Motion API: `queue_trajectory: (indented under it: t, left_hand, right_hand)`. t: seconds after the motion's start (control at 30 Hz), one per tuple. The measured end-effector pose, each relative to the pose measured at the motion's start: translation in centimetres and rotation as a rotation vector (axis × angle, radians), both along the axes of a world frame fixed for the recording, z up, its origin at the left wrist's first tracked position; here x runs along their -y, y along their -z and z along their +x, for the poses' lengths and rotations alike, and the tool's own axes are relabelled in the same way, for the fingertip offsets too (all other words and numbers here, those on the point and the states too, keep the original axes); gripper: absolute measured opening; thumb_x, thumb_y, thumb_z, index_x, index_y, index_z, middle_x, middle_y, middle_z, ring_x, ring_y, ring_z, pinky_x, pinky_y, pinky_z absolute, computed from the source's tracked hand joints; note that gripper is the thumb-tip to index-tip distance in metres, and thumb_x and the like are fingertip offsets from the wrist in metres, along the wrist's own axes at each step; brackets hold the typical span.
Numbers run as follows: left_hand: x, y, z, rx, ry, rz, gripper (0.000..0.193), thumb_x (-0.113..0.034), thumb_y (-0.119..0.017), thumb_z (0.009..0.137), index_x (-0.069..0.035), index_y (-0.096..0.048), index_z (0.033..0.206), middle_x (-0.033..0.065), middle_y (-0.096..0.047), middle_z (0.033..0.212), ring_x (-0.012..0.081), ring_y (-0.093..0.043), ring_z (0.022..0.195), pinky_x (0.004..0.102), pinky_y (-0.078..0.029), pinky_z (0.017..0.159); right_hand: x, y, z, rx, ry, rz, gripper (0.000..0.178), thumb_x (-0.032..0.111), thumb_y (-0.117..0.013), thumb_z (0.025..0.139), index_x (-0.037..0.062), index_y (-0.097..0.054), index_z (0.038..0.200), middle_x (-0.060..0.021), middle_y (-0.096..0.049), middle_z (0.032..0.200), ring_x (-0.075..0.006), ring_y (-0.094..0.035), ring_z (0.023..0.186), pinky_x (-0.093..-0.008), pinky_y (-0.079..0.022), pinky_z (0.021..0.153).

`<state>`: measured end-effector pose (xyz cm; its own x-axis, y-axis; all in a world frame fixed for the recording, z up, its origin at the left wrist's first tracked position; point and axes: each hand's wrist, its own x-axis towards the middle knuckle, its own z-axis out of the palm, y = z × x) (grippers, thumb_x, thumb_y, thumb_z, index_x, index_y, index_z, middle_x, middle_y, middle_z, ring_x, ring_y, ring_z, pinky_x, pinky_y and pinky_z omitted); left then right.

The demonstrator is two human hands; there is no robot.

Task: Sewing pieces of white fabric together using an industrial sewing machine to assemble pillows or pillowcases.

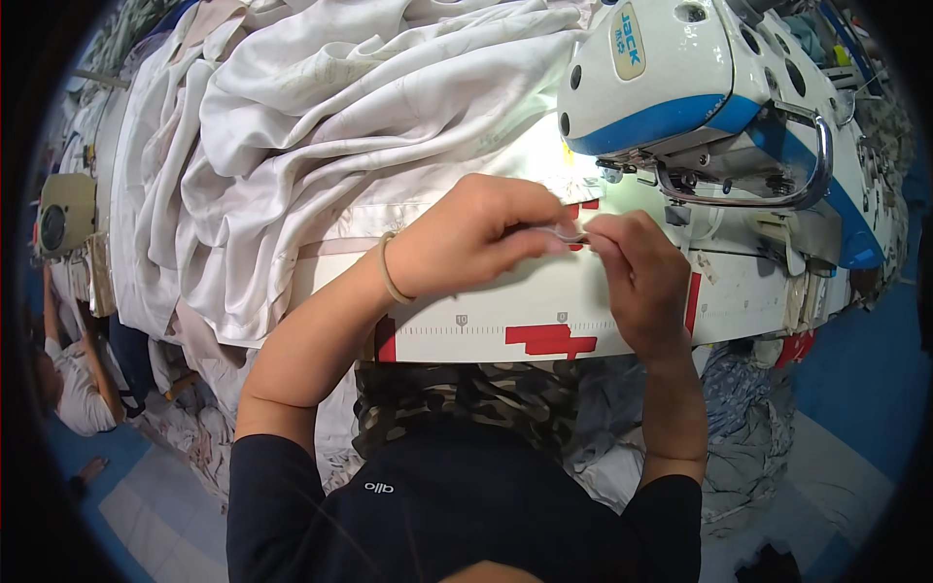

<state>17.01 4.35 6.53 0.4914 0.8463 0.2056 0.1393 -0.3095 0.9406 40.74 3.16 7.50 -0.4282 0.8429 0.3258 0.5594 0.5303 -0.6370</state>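
Head view: the thin pale strip [568, 234] hangs in the air between your hands, above the right-hand part of the surface [457, 299], in from its near edge; whether it is thread, tape or a sliver of cloth is too small to tell. Expect it to be very light and limp, probably slick enough to slide if your pinch loosens, and easy to crease or fray, so take it close to each end and keep it only gently taut. Your left hand [452, 241] has thumb and forefinger fingers nearly closed on its left end; your right hand [643, 277] pinches the other end, its remaining fingers curled in. Below them, red tape [550, 340] lies by the near edge along a printed scale. Just beyond your hands, toward the far right, stands the white and blue sewing machine [653, 87], its lamp lit. White cloth [311, 126] is heaped across the left and far edges; it looks soft, slippery and, in that bulk, likely to drag.
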Motion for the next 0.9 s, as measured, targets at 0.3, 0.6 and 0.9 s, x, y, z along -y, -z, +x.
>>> queue_trajectory:
  t: [0.3, 0.6, 0.9]
  left_hand:
    - [-2.9, 0.8, -3.9, -0.357, -0.587, 0.283, 0.009, 0.000, -0.067, 0.087, 0.000, -0.069, 0.096, 0.0150, -0.065, 0.085, 0.0323, -0.062, 0.073, 0.0393, -0.051, 0.070]
    - [0.8, 2.7, 1.5, -0.450, -0.152, 0.556, 0.035, -0.022, -0.070, 0.089, -0.006, -0.061, 0.119, 0.0100, -0.062, 0.114, 0.0235, -0.064, 0.081, 0.0368, -0.055, 0.062]
    - [0.4, 1.9, 2.3, -0.753, -0.150, 0.543, 0.063, -0.037, -0.074, 0.082, -0.004, -0.059, 0.133, 0.0033, -0.056, 0.130, 0.0178, -0.059, 0.088, 0.0305, -0.056, 0.063]
  right_hand:
    - [-5.6, 6.5, 5.4, -0.126, 0.073, -0.074, 0.024, 0.023, -0.066, 0.102, 0.0129, -0.071, 0.123, -0.0066, -0.072, 0.110, -0.0152, -0.068, 0.105, -0.0295, -0.054, 0.091]
    - [-9.1, 10.9, 5.6, 0.707, 0.006, 0.704, 0.047, 0.049, -0.065, 0.098, 0.0321, -0.056, 0.141, -0.0081, -0.060, 0.133, -0.0180, -0.059, 0.118, -0.0366, -0.054, 0.098]
    - [-8.0, 7.8, 3.3, 0.384, -0.030, 0.346, 0.021, 0.024, -0.079, 0.090, 0.0173, -0.077, 0.110, -0.0014, -0.071, 0.100, -0.0177, -0.069, 0.092, -0.0336, -0.053, 0.083]
